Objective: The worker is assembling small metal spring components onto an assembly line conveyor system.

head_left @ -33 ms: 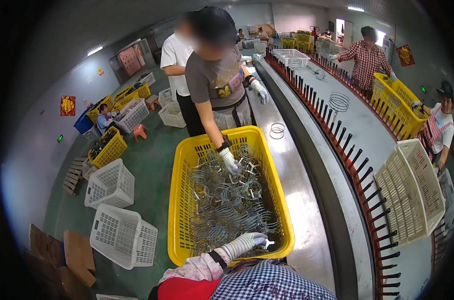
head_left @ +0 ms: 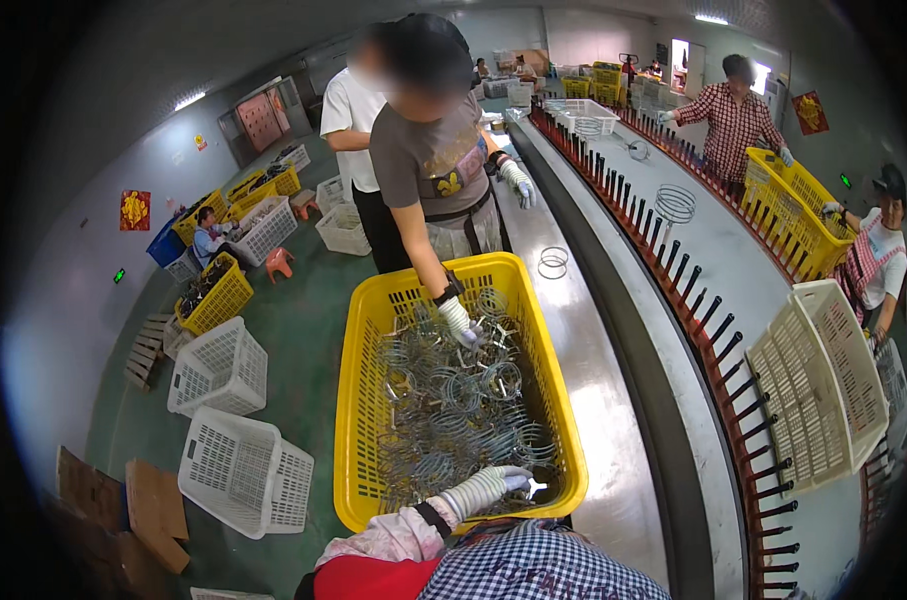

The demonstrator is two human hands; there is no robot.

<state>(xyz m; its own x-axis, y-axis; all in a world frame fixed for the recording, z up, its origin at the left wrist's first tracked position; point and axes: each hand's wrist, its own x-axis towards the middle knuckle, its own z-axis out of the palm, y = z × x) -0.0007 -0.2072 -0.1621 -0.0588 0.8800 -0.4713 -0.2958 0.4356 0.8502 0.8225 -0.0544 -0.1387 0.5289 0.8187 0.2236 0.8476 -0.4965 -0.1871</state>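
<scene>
A yellow plastic basket (head_left: 348, 430) stands in front of me, heaped with coiled metal wire springs (head_left: 438, 390). My left hand (head_left: 483, 490), in a white striped knit glove, lies over the near right part of the heap. Its fingers stretch to the right and look empty, though their undersides are hidden. Just past the fingertips is a small bright patch I cannot make out. My right hand does not show. Across the basket, a co-worker's gloved hand (head_left: 458, 322) reaches into the far part of the springs; the co-worker's other gloved hand (head_left: 518, 185) is above the metal table.
To the right runs a metal tabletop (head_left: 613, 440) with a loose spring (head_left: 552, 263) on it, then a conveyor line edged with upright dark pegs (head_left: 723, 350). White crates (head_left: 233, 470) and cardboard (head_left: 158, 510) sit on the left floor. Other people work beyond the line.
</scene>
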